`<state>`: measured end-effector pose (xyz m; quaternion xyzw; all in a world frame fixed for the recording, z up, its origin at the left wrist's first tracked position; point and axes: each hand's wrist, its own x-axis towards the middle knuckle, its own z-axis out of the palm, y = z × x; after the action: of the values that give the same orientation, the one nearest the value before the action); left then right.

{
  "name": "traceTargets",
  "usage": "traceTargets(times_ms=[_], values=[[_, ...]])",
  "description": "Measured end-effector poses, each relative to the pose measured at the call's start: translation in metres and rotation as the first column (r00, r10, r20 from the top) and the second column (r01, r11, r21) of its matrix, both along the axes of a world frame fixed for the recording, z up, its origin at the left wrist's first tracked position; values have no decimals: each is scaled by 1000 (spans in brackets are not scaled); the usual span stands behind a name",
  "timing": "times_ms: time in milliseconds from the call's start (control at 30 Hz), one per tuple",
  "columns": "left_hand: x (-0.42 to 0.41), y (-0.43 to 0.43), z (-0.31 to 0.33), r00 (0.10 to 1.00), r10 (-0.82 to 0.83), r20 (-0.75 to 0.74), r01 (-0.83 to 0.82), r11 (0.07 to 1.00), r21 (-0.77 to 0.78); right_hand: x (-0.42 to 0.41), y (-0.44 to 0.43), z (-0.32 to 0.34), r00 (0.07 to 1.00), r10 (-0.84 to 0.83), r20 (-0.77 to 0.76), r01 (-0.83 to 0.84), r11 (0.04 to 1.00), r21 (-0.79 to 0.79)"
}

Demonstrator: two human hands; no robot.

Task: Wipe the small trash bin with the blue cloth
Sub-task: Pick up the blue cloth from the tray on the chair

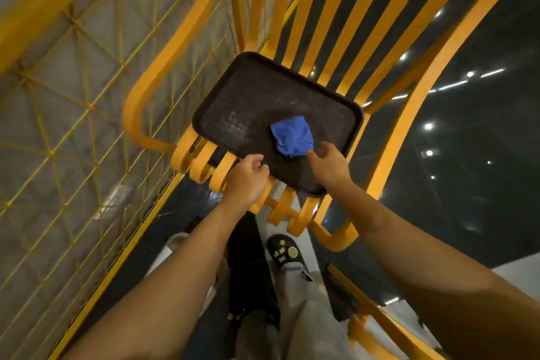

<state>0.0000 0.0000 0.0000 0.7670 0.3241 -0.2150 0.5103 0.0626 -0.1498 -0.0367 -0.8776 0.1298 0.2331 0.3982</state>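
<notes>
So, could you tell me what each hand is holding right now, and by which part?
The left hand grips the black tray by its near rim. The right hand holds nothing; its open fingers are just beside the blue cloth lying on the tray.

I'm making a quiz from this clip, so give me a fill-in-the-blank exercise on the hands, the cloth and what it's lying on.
1. The crumpled cloth lying on the dark tray is ____ in colour.
2. The tray rests on a slatted seat painted ____.
3. The ____ hand grips the tray's near edge.
4. The right hand is open beside the cloth, not yet ____ it.

Missing words: blue; yellow; left; holding
</notes>
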Motion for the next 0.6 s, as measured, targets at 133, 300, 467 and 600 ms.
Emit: traceTargets(times_ms=[133,300,467,600], values=[[13,4,-24,998,35,54,-32,998,-48,25,9,-41,970,-176,-170,191,979,74],[24,6,-55,996,50,75,-41,992,-117,54,21,-90,878,-360,-316,410,906,107],[29,11,-78,992,92,90,-79,988,-135,69,30,-122,845,-412,-342,457,887,60],[28,15,-86,988,126,84,-112,981,-158,70,33,-136,832,-424,-357,460,888,16]])
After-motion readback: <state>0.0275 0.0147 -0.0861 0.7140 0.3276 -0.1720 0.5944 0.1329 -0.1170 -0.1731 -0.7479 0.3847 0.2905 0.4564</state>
